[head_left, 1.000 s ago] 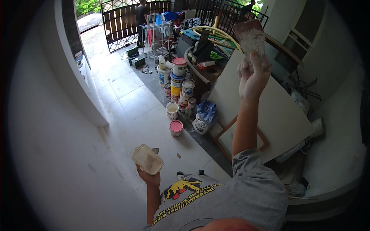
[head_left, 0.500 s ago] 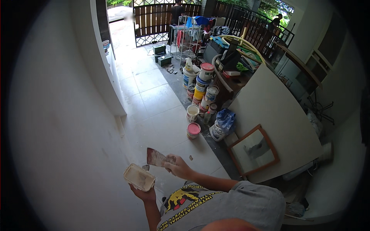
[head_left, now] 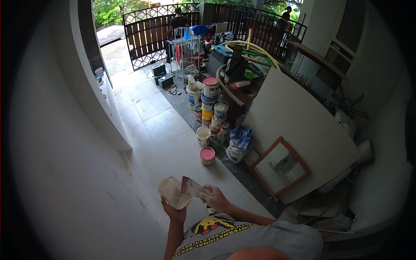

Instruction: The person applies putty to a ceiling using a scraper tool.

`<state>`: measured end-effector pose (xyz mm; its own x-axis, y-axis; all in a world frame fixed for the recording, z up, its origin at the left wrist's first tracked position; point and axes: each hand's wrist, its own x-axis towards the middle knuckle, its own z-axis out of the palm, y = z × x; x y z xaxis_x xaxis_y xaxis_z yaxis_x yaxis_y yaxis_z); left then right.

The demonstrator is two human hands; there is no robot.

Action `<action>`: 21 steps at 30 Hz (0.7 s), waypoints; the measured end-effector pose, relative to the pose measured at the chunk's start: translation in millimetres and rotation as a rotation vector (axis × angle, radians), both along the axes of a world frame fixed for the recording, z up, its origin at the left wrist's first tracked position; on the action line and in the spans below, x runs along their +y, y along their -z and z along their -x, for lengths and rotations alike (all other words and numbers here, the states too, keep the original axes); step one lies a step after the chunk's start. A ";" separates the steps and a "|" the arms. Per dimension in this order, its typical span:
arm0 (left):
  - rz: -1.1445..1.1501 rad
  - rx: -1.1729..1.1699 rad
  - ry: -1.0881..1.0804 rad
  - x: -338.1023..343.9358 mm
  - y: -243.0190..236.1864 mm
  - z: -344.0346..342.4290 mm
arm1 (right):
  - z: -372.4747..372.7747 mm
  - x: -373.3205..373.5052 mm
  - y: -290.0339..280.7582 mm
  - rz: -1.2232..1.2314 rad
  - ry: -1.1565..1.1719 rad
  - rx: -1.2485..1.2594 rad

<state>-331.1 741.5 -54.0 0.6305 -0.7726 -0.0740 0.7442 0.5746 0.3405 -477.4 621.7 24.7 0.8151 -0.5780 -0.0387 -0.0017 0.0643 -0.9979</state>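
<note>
Near the lower middle, my left hand [head_left: 173,209] holds a pale plastic tub [head_left: 170,188] with beige paste in it. My right hand [head_left: 213,198] grips a putty knife [head_left: 191,185], its wide reddish-brown blade smeared with white. The blade's end is at the tub's right edge; whether it touches cannot be told. Both hands are low, in front of the grey T-shirt on my body.
A white wall [head_left: 65,164] rises at left; tiled floor [head_left: 154,136] runs toward a gate [head_left: 145,39]. Stacked buckets [head_left: 208,108], a pink-lidded pail [head_left: 207,155], a leaning board [head_left: 303,121] and framed mirror [head_left: 277,164] stand right. Two people [head_left: 177,21] [head_left: 286,17] are beyond.
My right hand with the putty knife has come down from raised at upper right to beside the tub. The view has also shifted, and the tub sits a little differently in it.
</note>
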 end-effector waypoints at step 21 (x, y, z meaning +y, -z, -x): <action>0.070 -0.031 0.138 -107.3 -37.9 60.6 | 58.0 -93.7 -9.5 -0.018 0.018 -0.128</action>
